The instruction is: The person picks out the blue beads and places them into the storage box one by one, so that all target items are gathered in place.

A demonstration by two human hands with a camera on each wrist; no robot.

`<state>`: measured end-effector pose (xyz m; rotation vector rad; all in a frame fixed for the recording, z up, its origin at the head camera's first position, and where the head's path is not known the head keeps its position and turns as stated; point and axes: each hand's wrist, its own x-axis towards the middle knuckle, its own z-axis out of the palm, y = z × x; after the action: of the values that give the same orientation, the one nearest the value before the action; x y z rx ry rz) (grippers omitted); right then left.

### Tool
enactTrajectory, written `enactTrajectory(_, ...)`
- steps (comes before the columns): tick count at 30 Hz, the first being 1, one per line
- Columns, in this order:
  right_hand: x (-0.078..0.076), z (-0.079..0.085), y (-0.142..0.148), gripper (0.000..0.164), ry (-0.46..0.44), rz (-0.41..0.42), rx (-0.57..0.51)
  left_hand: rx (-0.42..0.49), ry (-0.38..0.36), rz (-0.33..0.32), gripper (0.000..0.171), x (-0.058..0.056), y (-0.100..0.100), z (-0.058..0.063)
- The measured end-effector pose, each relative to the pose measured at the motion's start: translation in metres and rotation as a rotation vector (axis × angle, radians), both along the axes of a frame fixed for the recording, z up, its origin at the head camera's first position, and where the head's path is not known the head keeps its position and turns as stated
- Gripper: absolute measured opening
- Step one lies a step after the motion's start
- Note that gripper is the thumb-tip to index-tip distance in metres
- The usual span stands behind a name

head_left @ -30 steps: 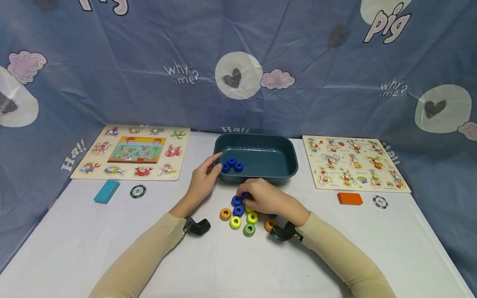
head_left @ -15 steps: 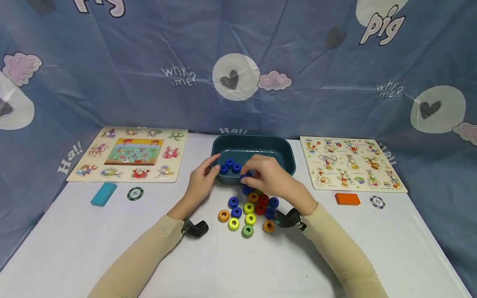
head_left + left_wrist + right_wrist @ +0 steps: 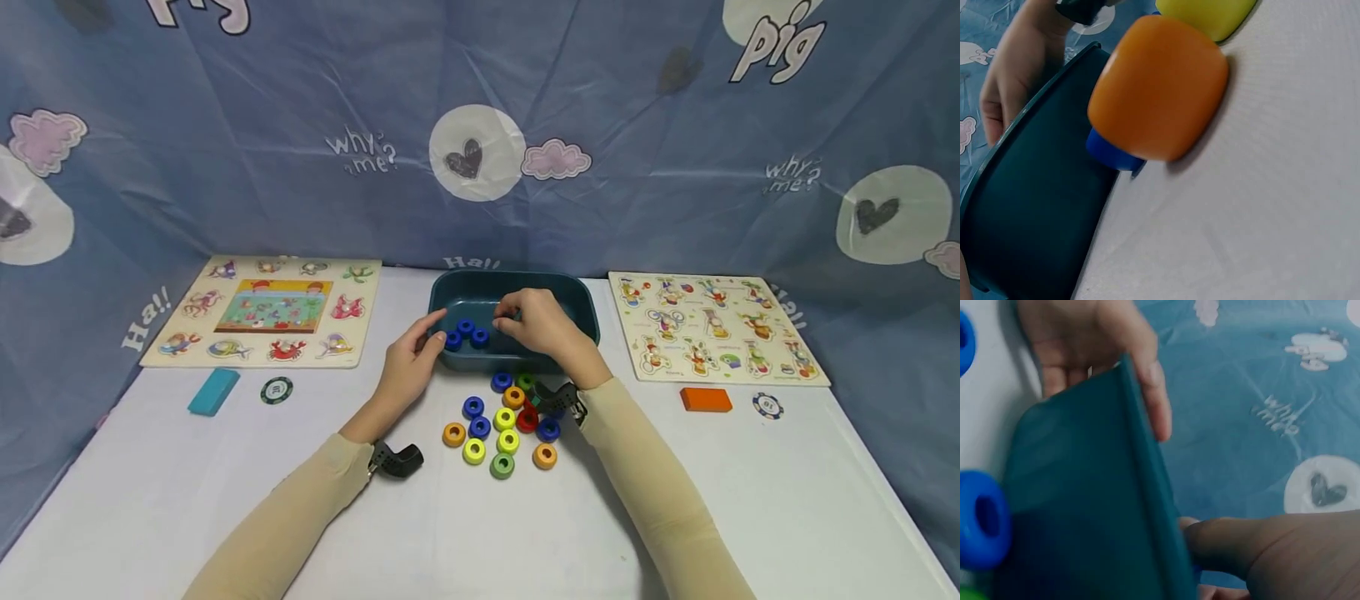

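Observation:
A dark teal plastic bin (image 3: 517, 360) stands at the back middle of the table, three blue ring-shaped beads (image 3: 480, 337) in its left part. My left hand (image 3: 405, 367) holds the bin's near left corner, thumb and fingers at the rim. Inside the bin, my right hand (image 3: 536, 321) points its pinched fingers down; in the right wrist view a sliver of a blue ring bead (image 3: 1197, 574) shows under the thumb. Most of that bead is hidden by the hand and the bin's wall. In front lie several loose beads: blue, yellow, red, green and an orange bead (image 3: 453, 434).
Wooden picture puzzle boards lie at the back left (image 3: 345, 350) and back right (image 3: 720, 367). Near them are a teal block (image 3: 213, 392), an orange block (image 3: 706, 400) and two poker chips (image 3: 277, 390). A printed blue cloth (image 3: 300, 208) hangs behind the table.
My right hand took a blue bead from the loose group, carried it up over the bin's near rim, and is now inside the bin. My left hand stays at the corner.

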<state>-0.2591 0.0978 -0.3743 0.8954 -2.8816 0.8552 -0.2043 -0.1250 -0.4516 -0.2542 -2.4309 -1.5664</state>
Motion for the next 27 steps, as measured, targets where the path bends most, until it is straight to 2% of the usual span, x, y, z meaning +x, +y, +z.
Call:
enactTrajectory(9,-0.01,-0.013,0.006,0.008,-0.074,-0.047,0.001,0.022,0.018,-0.015,0.038,-0.001,0.0,0.001)
enactTrajectory(15,-0.016,-0.02,0.008,0.013,-0.135,-0.03,0.037,0.03,0.004,-0.017,0.038,-0.001,0.0,0.0)
enactTrajectory(22,-0.018,-0.022,0.008,0.019,-0.169,-0.001,0.027,0.045,0.015,-0.02,0.039,-0.002,0.0,0.001)
enactTrajectory(25,-0.018,-0.023,0.008,0.021,-0.173,0.001,0.029,0.054,0.0,-0.023,0.039,-0.001,0.002,0.004)
enactTrajectory(27,-0.018,-0.024,0.007,0.022,-0.181,0.0,0.028,0.059,-0.013,-0.028,0.039,0.005,0.004,0.013)
